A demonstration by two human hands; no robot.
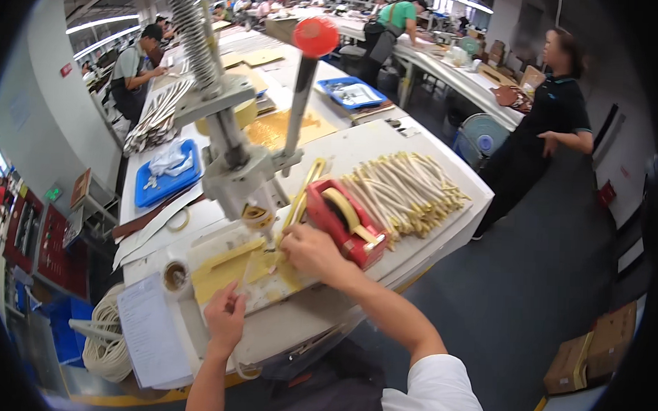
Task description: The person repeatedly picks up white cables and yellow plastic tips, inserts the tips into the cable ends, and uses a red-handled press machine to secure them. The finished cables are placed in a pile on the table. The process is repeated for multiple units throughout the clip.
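Observation:
A hand press (236,162) with a red-knobbed lever (298,96) stands over a base covered in yellow tape (218,274). In front of the base, my left hand (226,318) is closed, fingertips pinched on a thin pale cord (249,266) that runs up toward the press. My right hand (313,254) lies beside the press head, fingers curled together; what they hold, if anything, is hidden. Close by its far side sits a red tape dispenser (346,224) with a roll of pale tape. To the right of that lies a bundle of cut white cords (409,194) with yellow-taped ends.
Blue trays (168,174) (352,92) sit left of and behind the press. A small cup (175,275) and a paper sheet (151,330) lie at the near left, by a coil of cord (107,343). A person in black (542,133) stands right. Cartons (592,349) rest on the floor.

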